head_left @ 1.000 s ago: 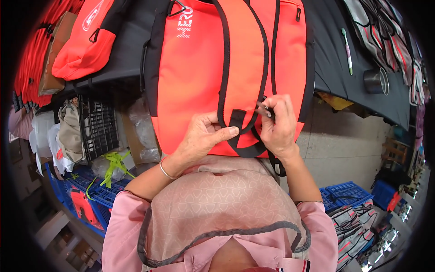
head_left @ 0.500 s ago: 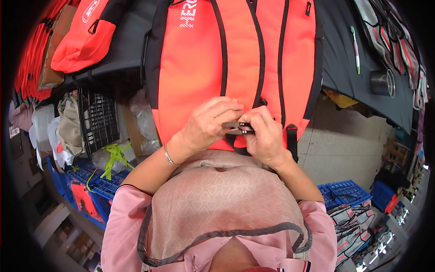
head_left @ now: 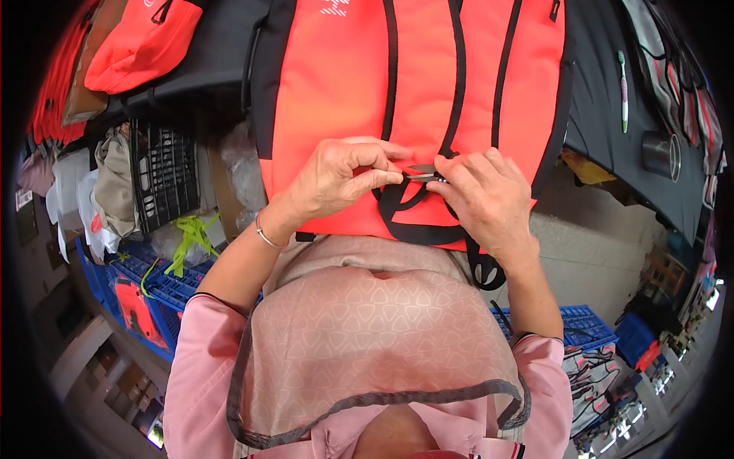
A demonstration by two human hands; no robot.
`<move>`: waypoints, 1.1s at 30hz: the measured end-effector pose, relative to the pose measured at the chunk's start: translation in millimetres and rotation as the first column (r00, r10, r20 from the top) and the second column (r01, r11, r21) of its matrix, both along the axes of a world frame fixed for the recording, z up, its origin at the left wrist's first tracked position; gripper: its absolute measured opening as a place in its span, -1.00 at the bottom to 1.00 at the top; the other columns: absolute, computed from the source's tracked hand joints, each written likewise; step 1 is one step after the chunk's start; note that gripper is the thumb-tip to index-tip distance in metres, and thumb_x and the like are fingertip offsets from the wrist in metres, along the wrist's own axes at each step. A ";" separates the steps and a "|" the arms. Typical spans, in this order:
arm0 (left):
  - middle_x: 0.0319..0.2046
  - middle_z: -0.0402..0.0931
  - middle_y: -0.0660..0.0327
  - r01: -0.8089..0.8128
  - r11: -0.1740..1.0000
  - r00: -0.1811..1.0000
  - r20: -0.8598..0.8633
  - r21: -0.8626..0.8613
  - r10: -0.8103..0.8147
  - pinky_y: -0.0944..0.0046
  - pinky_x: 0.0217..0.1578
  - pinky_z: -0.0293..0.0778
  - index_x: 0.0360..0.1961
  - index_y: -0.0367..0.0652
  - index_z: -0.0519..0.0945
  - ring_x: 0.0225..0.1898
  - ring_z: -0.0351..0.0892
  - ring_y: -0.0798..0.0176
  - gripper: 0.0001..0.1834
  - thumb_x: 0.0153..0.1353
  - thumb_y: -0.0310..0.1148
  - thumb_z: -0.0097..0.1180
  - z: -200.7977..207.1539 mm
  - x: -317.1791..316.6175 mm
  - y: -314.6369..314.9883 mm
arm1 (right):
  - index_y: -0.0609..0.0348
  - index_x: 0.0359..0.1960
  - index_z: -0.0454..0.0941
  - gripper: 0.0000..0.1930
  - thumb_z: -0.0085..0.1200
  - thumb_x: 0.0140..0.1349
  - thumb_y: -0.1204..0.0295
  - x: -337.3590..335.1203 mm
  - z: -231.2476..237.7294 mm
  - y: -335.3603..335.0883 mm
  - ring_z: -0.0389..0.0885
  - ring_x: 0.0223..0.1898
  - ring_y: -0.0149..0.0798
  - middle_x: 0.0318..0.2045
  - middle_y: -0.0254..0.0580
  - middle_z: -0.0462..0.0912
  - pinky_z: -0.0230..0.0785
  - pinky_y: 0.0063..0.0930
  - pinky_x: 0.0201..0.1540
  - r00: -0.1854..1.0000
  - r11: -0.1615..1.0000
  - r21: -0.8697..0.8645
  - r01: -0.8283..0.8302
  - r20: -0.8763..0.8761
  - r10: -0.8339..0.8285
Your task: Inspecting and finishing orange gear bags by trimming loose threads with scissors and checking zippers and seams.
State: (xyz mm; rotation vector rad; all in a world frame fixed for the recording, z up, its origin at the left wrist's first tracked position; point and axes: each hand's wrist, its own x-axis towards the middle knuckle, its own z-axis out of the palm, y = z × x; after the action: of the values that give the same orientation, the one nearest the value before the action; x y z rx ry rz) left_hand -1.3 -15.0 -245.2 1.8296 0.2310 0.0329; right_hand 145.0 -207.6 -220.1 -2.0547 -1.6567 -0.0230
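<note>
A bright orange-red backpack (head_left: 329,99) with black edging and padded straps lies before me, its lower edge against my lap. In my right hand (head_left: 493,199) is a small pair of thread snips (head_left: 422,177), closed in the fingers, with the two blades slightly apart and pointing left. My left hand (head_left: 340,176) pinches thumb and finger together right by the blade tips. Whatever lies in that pinch is too small to make out. Just below the snips a black webbing strap (head_left: 424,233) loops along the backpack's bottom edge.
On the black-covered table at right lie a toothbrush (head_left: 623,92) and a metal cup (head_left: 661,155). Another orange-red bag (head_left: 145,53) rests at the far left. A black crate (head_left: 164,176) and blue crates (head_left: 153,291) stand lower left. Grey bags (head_left: 592,390) are stacked lower right.
The backpack has shifted a little toward me and to the right. My right hand has moved right and up with the snips, whose blades now show. My left hand has drawn back slightly left.
</note>
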 end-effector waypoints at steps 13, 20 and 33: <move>-0.20 0.69 0.05 0.002 1.000 0.996 0.093 0.021 -0.004 0.33 -0.38 0.58 -0.51 -0.34 0.54 -0.38 0.68 0.31 -0.80 0.16 -0.48 0.28 -13.5 -0.6 -1.5 | 0.07 -0.36 0.61 -0.82 0.26 0.04 0.31 1.6 -9.0 6.8 0.47 -0.38 -0.36 -0.50 -0.39 0.46 0.23 -0.43 -0.38 0.984 0.988 -0.101 -0.119 0.124 0.131; -0.10 0.67 -0.06 0.087 0.992 0.983 0.155 0.089 -0.100 0.22 -0.22 0.59 -0.56 -0.35 0.55 -0.27 0.69 0.16 -0.69 0.24 -0.34 0.22 10.2 -27.6 15.7 | 0.10 -0.33 0.62 -0.80 0.31 0.04 0.34 13.7 8.0 3.5 0.53 -0.35 -0.31 -0.46 -0.34 0.54 0.34 -0.39 -0.34 0.994 0.985 -0.136 -0.106 -0.047 0.100; -0.19 0.68 0.14 -0.683 0.729 0.700 0.324 0.047 0.636 0.38 -0.08 0.55 -0.09 -0.34 0.64 -0.19 0.65 0.34 -0.75 0.28 -0.41 0.16 23.6 15.1 141.8 | 0.29 -0.31 0.59 -0.87 0.26 0.21 0.50 60.1 64.5 91.8 0.27 -0.53 -0.63 -0.56 -0.50 0.43 0.18 -0.67 -0.45 0.727 0.917 0.121 0.380 -0.652 -0.215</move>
State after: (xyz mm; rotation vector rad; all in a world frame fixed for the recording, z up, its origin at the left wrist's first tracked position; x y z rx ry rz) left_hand 13.8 126.8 -221.6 1.7841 0.6953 0.8519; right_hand 205.1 -115.8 -155.6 -1.8308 -0.8490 0.3043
